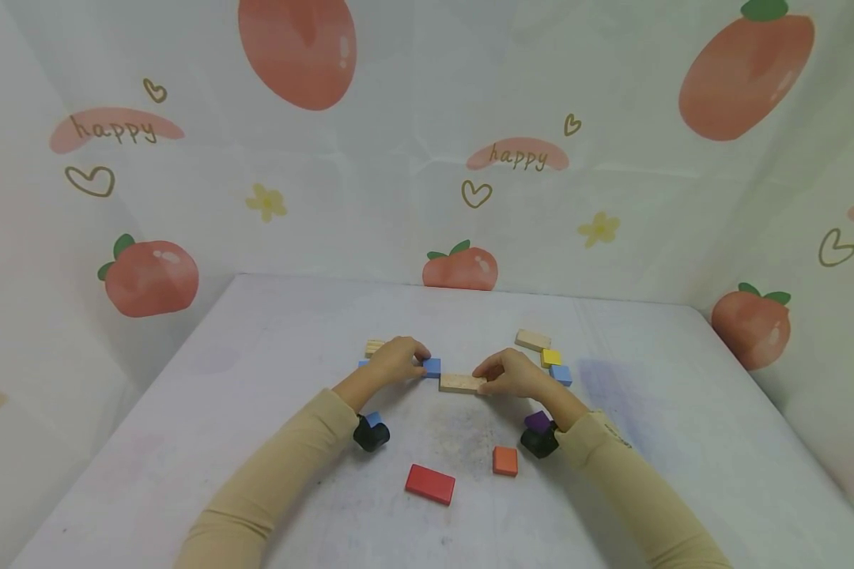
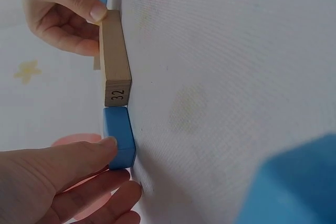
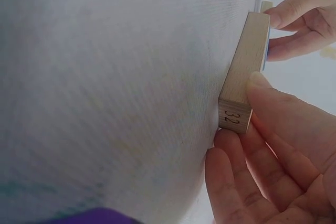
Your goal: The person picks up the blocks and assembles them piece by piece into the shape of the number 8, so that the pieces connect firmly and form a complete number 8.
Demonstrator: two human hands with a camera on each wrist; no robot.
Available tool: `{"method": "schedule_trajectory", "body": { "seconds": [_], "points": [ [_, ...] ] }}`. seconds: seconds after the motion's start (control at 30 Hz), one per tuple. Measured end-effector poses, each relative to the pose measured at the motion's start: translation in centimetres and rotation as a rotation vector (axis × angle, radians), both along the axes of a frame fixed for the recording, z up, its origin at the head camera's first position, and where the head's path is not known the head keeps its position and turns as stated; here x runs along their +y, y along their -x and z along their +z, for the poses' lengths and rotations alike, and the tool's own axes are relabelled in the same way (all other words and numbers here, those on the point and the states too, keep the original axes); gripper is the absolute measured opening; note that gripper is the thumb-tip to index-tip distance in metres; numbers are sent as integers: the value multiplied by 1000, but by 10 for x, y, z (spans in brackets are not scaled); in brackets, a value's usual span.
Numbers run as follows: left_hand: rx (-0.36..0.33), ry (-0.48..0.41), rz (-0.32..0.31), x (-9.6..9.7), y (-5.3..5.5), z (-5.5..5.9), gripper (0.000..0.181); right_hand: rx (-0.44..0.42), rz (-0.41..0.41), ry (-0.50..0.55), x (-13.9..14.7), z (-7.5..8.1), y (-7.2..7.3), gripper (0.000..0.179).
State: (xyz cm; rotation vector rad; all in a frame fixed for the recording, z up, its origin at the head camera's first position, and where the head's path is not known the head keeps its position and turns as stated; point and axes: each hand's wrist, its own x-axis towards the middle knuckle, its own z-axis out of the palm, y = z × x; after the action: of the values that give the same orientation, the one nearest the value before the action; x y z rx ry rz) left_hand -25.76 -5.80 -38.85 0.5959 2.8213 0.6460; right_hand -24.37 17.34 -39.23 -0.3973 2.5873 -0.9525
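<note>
Around one end of a pale wooden block [image 1: 459, 384], marked 32, my right hand [image 1: 514, 374] has its thumb and fingers in a pinch. At the other end stands a small blue block [image 1: 432, 367], held between the thumb and fingers of my left hand [image 1: 397, 359]. In the left wrist view the wooden block [image 2: 115, 56] and the blue block [image 2: 119, 135] lie end to end on the white surface, with hardly any gap. The right wrist view shows my right thumb on the near end of the wooden block [image 3: 244, 59], fingers behind it.
Nearer me lie a red block [image 1: 430, 484], an orange block [image 1: 505, 461] and a purple block [image 1: 538, 421]. Back right are a wooden block [image 1: 533, 340], a yellow block [image 1: 551, 358] and a blue block [image 1: 561, 374]. A ridged wooden piece [image 1: 374, 348] sits behind my left hand.
</note>
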Motion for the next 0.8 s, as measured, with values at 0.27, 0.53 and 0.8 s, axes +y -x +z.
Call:
{"method": "schedule_trajectory", "body": {
  "seconds": [0.27,0.53,0.8],
  "points": [
    [3,10,4,0,0,0,32,-7,-8,-3,0,0,0,25],
    [10,12,2,0,-1,0,31,-9,-1,1,0,0,-1,26],
    [14,13,1,0,-1,0,31,0,5,0,0,0,-1,26]
  ]
}}
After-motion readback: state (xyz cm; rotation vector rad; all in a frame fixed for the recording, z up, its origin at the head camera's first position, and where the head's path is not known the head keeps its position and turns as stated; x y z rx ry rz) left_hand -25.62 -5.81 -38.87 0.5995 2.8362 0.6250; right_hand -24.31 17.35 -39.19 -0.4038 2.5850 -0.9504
